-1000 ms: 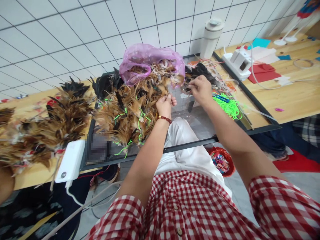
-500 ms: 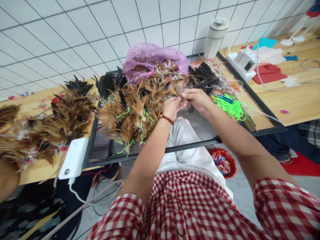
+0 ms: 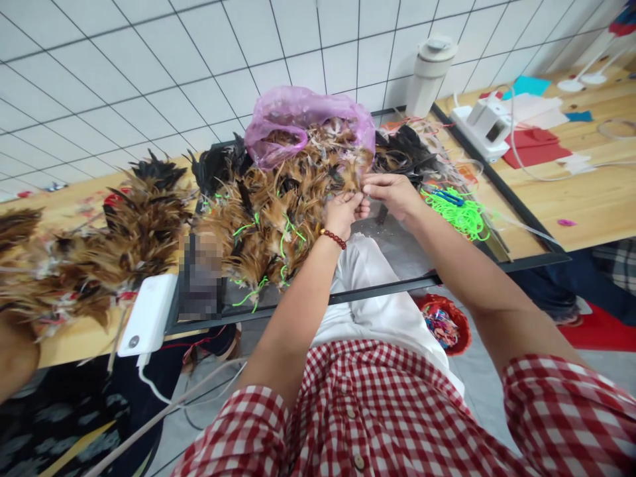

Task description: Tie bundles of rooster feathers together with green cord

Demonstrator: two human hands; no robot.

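Note:
My left hand, below a beaded bracelet's wrist side, is closed in a pinch at the right edge of a heap of brown feathers. Close beside it, my right hand pinches with thumb and forefinger at nearly the same spot. Brown feather tips stand just above the fingers, but what each hand holds is too small to make out. Behind the heap lies an open purple plastic bag with more feathers. Black feathers lie beyond my right hand, and bright green cord is piled to its right.
A black-framed tray bears the feathers. Behind stands a white bottle. A white power bank sits at the left, near more feathers and a person's arm. A power strip lies right; a red basket is below.
My left fingers have curled in more, and my right hand has shifted very slightly right. The feather tips above the fingers have changed position a little.

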